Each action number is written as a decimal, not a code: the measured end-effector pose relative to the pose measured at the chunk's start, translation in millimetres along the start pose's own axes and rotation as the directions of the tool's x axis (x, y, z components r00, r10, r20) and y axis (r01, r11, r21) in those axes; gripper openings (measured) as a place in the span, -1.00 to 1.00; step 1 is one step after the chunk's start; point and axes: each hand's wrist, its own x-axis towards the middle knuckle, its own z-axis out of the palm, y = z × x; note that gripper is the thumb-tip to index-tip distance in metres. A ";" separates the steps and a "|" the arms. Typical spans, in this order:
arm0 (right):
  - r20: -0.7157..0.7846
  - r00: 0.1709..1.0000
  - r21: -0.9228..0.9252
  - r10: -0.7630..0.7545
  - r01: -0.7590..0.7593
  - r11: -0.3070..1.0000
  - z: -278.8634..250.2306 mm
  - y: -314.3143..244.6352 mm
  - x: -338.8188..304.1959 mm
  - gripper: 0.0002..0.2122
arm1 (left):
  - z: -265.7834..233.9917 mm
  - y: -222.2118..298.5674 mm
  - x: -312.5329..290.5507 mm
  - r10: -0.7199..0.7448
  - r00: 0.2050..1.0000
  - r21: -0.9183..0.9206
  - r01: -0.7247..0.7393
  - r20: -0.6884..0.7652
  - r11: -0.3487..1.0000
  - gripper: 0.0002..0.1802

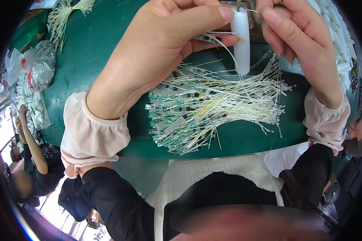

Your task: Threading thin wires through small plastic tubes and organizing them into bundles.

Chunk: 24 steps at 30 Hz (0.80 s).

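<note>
At the far middle of the table, my left hand [185, 30] is closed around a white plastic tube [241, 44], with the thumb near its top end. A small circuit board [207, 38] with white wires also sits among the left fingers, and one wire loops down along the tube. Beside the tube's top, my right hand [299, 34] pinches the end of a thin white wire [251, 11] that runs to the tube. Below both hands lies a heap of small green circuit boards with long white wires [229, 102], boards to the left and wire ends to the right.
The green tabletop [84, 60] carries a tied bundle of pale wires [64, 20] at the far left. Clear plastic bags [42, 66] lie along the left edge. Many white tubes [337, 30] are piled at the far right. A person in black [40, 160] works at the left.
</note>
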 end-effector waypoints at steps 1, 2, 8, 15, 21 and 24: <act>-0.001 1.000 -0.002 0.004 -0.004 1.000 0.3 -0.4 0.4 -0.81 | -0.4 -0.1 0.4 -0.001 1.000 -0.001 0.001 0.000 1.000 -0.91; -0.002 1.000 -0.003 0.007 -0.007 1.000 0.9 -0.7 1.0 -0.81 | -1.3 0.3 0.7 0.007 1.000 0.001 -0.007 0.007 1.000 -0.91; -0.028 0.999 0.002 0.031 -0.031 1.000 1.4 -1.4 -1.0 -0.82 | 1.5 -0.2 1.4 0.008 1.000 -0.012 -0.008 0.022 1.000 -0.92; 0.040 0.998 -0.053 0.057 -0.054 0.997 -4.9 -13.8 8.2 -0.86 | -27.4 -10.9 37.5 0.416 0.617 0.047 -0.593 0.668 0.803 -0.91; 0.045 0.975 -0.070 0.217 -0.214 0.974 -2.4 -18.6 6.8 -0.77 | 2.3 -1.5 0.3 -0.067 0.998 0.032 0.066 0.002 0.997 -0.92; 0.094 0.981 0.007 0.170 -0.172 0.985 4.5 -11.2 8.1 -0.75 | -7.1 -4.5 -5.4 -0.085 0.996 0.035 0.085 0.023 0.996 -0.93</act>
